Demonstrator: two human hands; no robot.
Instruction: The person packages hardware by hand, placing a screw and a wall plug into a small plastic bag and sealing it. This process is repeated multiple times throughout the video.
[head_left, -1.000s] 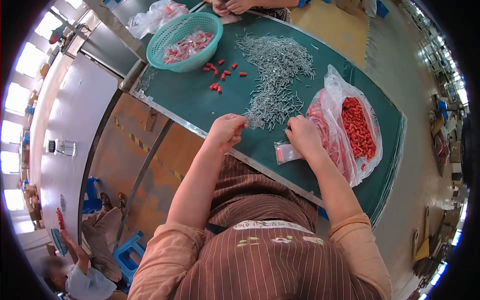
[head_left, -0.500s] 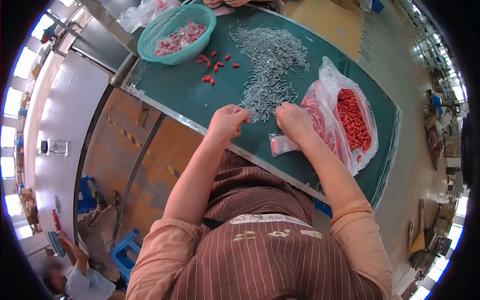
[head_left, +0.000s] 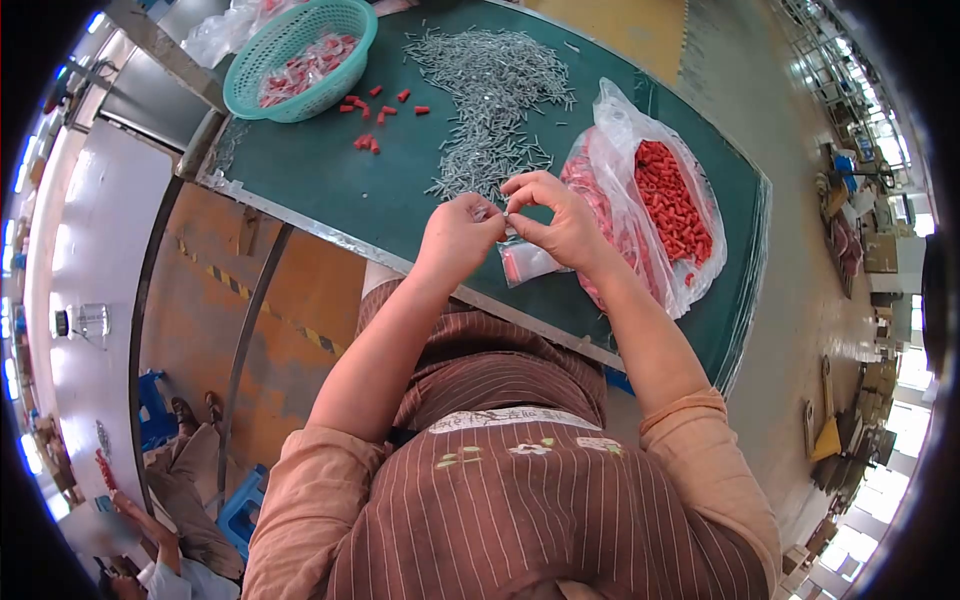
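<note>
My left hand point(head_left: 462, 235) is closed on a small clear plastic bag point(head_left: 483, 213), partly hidden by its fingers. My right hand point(head_left: 558, 222) meets it on the right, thumb and forefinger curved into a ring with the tips pinched beside the bag; what lies between those tips is too small to make out. Just beyond both hands spreads a heap of grey metal screws point(head_left: 490, 80). Below the right hand lie flat clear bags with a red edge point(head_left: 528, 262). To its right, a large open plastic bag point(head_left: 612, 150) holds red plastic wall plugs point(head_left: 672, 205).
A turquoise basket point(head_left: 350, 75) with filled small bags stands at the far left of the green table point(head_left: 300, 165). Several loose red plugs point(head_left: 368, 144) lie near it. Another person point(head_left: 165, 530) sits at lower left, near a blue stool point(head_left: 240, 510).
My right hand has left the screw heap's near edge and moved left to meet my left hand at the small bag. The whole view has shifted a little.
</note>
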